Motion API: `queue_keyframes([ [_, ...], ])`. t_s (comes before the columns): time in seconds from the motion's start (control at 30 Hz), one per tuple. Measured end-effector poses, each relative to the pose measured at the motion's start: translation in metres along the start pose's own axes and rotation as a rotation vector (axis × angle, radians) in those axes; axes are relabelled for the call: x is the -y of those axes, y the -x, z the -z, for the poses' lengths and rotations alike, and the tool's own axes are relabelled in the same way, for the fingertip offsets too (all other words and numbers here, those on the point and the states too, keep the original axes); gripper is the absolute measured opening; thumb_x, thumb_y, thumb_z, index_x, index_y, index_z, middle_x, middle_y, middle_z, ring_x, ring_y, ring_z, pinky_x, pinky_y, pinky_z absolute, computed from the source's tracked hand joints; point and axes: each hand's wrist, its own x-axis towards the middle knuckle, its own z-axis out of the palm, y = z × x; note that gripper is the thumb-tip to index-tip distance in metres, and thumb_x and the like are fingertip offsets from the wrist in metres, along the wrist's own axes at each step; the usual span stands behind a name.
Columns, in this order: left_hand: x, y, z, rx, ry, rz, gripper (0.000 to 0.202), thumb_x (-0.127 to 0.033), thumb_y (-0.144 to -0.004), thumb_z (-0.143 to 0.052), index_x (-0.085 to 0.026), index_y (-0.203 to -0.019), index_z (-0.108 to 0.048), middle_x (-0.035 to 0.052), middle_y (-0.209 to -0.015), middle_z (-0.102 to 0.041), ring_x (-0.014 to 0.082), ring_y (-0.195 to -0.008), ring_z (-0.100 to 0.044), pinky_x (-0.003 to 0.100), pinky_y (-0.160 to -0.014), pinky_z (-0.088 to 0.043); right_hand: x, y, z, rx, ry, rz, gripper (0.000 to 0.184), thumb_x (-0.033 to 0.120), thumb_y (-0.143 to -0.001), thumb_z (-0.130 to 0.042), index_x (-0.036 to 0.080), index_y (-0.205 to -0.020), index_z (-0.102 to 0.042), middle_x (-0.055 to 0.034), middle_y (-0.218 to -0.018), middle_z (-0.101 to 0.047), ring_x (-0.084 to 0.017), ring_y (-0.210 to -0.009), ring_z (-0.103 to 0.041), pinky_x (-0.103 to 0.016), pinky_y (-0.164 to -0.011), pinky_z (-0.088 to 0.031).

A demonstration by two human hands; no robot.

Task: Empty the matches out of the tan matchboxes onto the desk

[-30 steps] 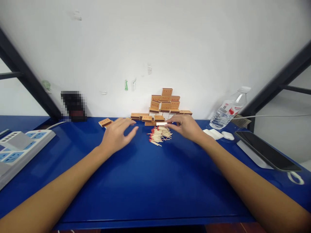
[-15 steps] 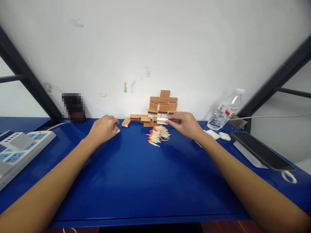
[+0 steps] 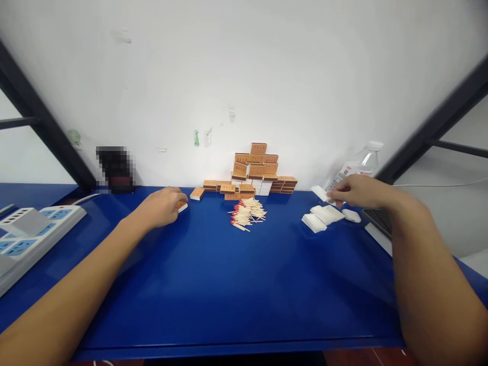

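Note:
My left hand is closed over an orange matchbox lying on the blue table, left of centre. My right hand is at the right, pinching a white inner tray just above several white trays lying on the table. A heap of loose red-tipped matches lies between my hands. Behind the heap, a pile of orange matchboxes is stacked against the white wall, with one loose matchbox to its left.
A white and blue power strip sits at the left edge. A water bottle, a small white object and a dark tablet stand at the right, partly behind my right arm. A dark pixelated object rests against the wall.
My right hand carried the white tray from above the match heap to the right, over the white trays. My left hand stayed on the matchbox at the left.

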Motion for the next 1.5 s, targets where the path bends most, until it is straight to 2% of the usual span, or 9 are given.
queue_keyframes([
  [0.1,-0.001,0.000,0.000,-0.005,-0.010,0.003,0.050,-0.017,-0.074,-0.052,-0.024,-0.117,-0.076,0.0104,-0.120,-0.074,0.0326,-0.110,-0.069,0.042,-0.091,-0.057,0.013,0.006,0.000,0.355,0.042,-0.013,0.025,0.026,-0.080,-0.067,0.018,-0.057,-0.072,-0.0121,-0.065,-0.073,-0.019,-0.053,-0.060,-0.033,-0.053,-0.036],
  [0.4,0.001,0.001,0.003,0.019,-0.088,0.007,0.044,-0.031,-0.082,-0.054,-0.021,-0.120,-0.073,0.0132,-0.119,-0.075,0.0348,-0.113,-0.067,0.044,-0.092,-0.055,0.024,0.012,-0.011,0.510,0.168,0.018,0.029,0.034,-0.074,-0.076,0.023,-0.049,-0.067,-0.0087,-0.056,-0.067,-0.020,-0.045,-0.056,-0.034,-0.046,-0.036],
  [0.5,0.001,0.000,0.005,0.058,-0.087,0.042,0.042,-0.037,-0.085,-0.054,-0.021,-0.119,-0.073,0.0140,-0.117,-0.075,0.0351,-0.110,-0.068,0.043,-0.090,-0.055,0.028,0.013,-0.008,0.556,0.215,-0.109,0.031,0.036,-0.077,-0.076,0.021,-0.051,-0.066,-0.0094,-0.063,-0.070,-0.022,-0.053,-0.060,-0.035,-0.051,-0.040],
  [0.63,0.003,0.000,0.007,0.126,-0.077,0.086,0.045,-0.043,-0.087,-0.053,-0.019,-0.119,-0.072,0.0154,-0.117,-0.074,0.0350,-0.108,-0.069,0.043,-0.092,-0.053,0.048,0.020,-0.001,0.471,0.254,-0.117,0.037,0.044,-0.088,-0.068,0.019,-0.061,-0.066,-0.0088,-0.069,-0.070,-0.021,-0.059,-0.061,-0.034,-0.057,-0.039],
  [0.87,0.000,0.001,0.012,0.184,-0.012,0.120,0.043,-0.048,-0.082,-0.060,-0.018,-0.110,-0.073,0.0146,-0.110,-0.075,0.0336,-0.102,-0.070,0.039,-0.082,-0.052,0.085,0.024,-0.014,0.042,0.213,0.122,0.032,0.041,-0.094,-0.061,0.020,-0.071,-0.065,-0.0062,-0.069,-0.069,-0.019,-0.062,-0.057,-0.031,-0.059,-0.032],
  [1.03,-0.029,0.004,0.012,-0.053,0.092,-0.057,0.037,-0.045,-0.086,-0.064,-0.017,-0.110,-0.070,0.0116,-0.110,-0.074,0.0307,-0.099,-0.070,0.040,-0.085,-0.052,0.128,0.037,-0.048,-0.035,-0.295,0.363,0.033,0.042,-0.097,-0.062,0.018,-0.075,-0.067,-0.0038,-0.069,-0.067,-0.015,-0.062,-0.055,-0.029,-0.060,-0.038],
  [1.2,-0.078,0.017,0.001,-0.304,0.292,-0.376,0.030,-0.034,-0.094,-0.066,-0.020,-0.121,-0.064,0.0088,-0.114,-0.070,0.0243,-0.101,-0.068,0.037,-0.087,-0.054,0.182,0.069,-0.084,0.396,-1.080,0.268,0.050,0.052,-0.095,-0.066,0.019,-0.132,-0.058,-0.0076,-0.097,-0.072,-0.017,-0.072,-0.068,-0.026,-0.048,-0.053],
  [1.33,-0.103,0.026,-0.006,-0.417,0.312,-0.468,0.033,-0.030,-0.097,-0.067,-0.020,-0.128,-0.061,0.0095,-0.117,-0.070,0.0243,-0.104,-0.068,0.039,-0.091,-0.055,0.205,0.087,-0.096,0.434,-1.227,0.188,0.048,0.052,-0.091,-0.071,0.019,-0.124,-0.058,-0.0034,-0.088,-0.068,-0.015,-0.064,-0.066,-0.021,-0.036,-0.049],
  [1.5,-0.105,0.025,-0.008,-0.472,0.365,-0.433,0.029,-0.035,-0.098,-0.070,-0.020,-0.122,-0.062,0.0079,-0.114,-0.072,0.0233,-0.104,-0.069,0.039,-0.091,-0.057,0.201,0.084,-0.100,0.346,-1.254,0.146,0.047,0.052,-0.088,-0.075,0.021,-0.116,-0.053,-0.0007,-0.086,-0.066,-0.013,-0.060,-0.064,-0.019,-0.035,-0.046],
])
